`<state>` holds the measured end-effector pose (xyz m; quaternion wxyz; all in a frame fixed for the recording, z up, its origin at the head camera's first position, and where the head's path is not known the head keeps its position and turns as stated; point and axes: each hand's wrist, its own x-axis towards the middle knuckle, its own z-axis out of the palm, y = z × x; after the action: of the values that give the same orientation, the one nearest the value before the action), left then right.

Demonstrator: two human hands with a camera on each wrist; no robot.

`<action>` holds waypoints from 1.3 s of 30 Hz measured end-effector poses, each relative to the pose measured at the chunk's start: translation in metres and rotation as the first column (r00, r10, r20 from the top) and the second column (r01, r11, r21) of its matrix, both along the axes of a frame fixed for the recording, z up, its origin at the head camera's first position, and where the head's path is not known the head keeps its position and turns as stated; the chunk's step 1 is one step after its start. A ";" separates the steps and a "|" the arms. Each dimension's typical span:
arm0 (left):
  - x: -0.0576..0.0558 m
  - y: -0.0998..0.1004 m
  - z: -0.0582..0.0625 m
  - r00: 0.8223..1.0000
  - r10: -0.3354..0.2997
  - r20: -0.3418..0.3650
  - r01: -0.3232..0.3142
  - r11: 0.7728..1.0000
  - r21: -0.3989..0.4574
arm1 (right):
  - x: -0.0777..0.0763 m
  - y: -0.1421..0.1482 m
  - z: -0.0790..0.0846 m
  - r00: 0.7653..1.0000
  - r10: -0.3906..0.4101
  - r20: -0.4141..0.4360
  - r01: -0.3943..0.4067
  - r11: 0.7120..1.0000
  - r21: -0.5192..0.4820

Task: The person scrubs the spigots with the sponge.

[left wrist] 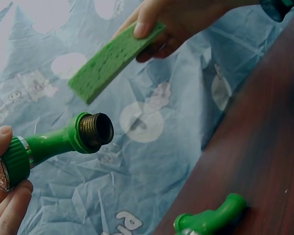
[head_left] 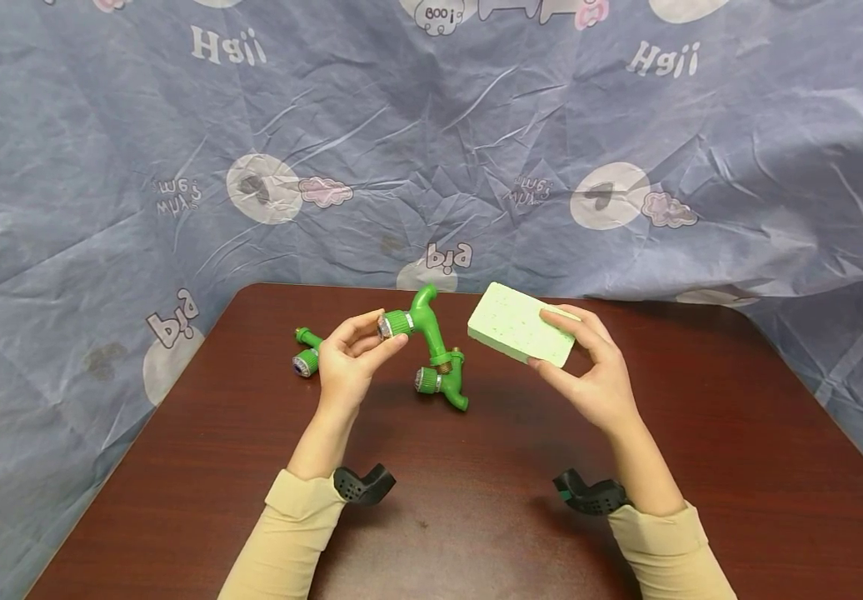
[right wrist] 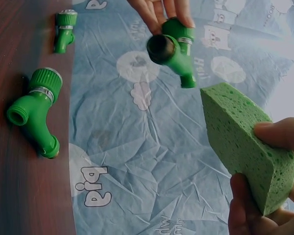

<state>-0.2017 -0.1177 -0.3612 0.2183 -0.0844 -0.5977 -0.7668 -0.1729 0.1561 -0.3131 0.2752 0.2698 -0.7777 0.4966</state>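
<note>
My left hand (head_left: 347, 354) pinches the ribbed knob of a green faucet (head_left: 427, 329) and holds it up above the table. The faucet's threaded brass end (left wrist: 97, 129) points away from the fingers in the left wrist view. My right hand (head_left: 595, 375) grips a light green sponge (head_left: 521, 323) by its right end, thumb on one face and fingers on the other. In the head view the sponge is just right of the faucet, with a gap between them. A second green faucet (head_left: 452, 385) lies on the table below the held one.
A third green faucet (head_left: 306, 361) lies on the dark wooden table (head_left: 461, 500), partly hidden behind my left hand in the head view. A blue-grey printed cloth (head_left: 431, 167) hangs behind the table. Each wrist wears a black camera band (head_left: 364, 485).
</note>
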 end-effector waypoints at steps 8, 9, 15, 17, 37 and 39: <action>-0.010 -0.015 -0.010 0.989 -0.036 0.146 0.028 0.998 0.060 | -0.002 0.003 0.000 1.000 -0.012 -0.012 0.011 0.998 -0.066; -0.012 -0.016 -0.012 0.987 -0.048 0.154 0.037 0.997 0.074 | -0.002 0.004 0.000 1.000 -0.014 -0.011 0.013 0.998 -0.069; -0.020 -0.023 -0.026 0.975 -0.064 0.212 0.050 0.996 0.067 | -0.004 0.006 -0.001 1.000 -0.017 -0.014 0.016 0.996 -0.083; -0.023 -0.024 -0.031 0.967 -0.066 0.244 0.056 0.997 0.045 | -0.004 0.007 -0.002 1.000 -0.016 -0.015 0.015 0.996 -0.087; -0.036 -0.035 -0.077 0.911 -0.095 0.401 0.104 0.995 0.001 | -0.005 0.009 -0.002 1.000 -0.018 0.018 0.020 0.996 -0.090; -0.036 -0.034 -0.080 0.908 -0.094 0.407 0.107 0.994 -0.009 | -0.005 0.009 -0.001 1.000 -0.022 0.021 0.024 0.996 -0.087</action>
<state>-0.2378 -0.1520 -0.4407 0.0482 0.0426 -0.6368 -0.7684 -0.1776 0.1648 -0.3145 0.2844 0.2434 -0.7612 0.5296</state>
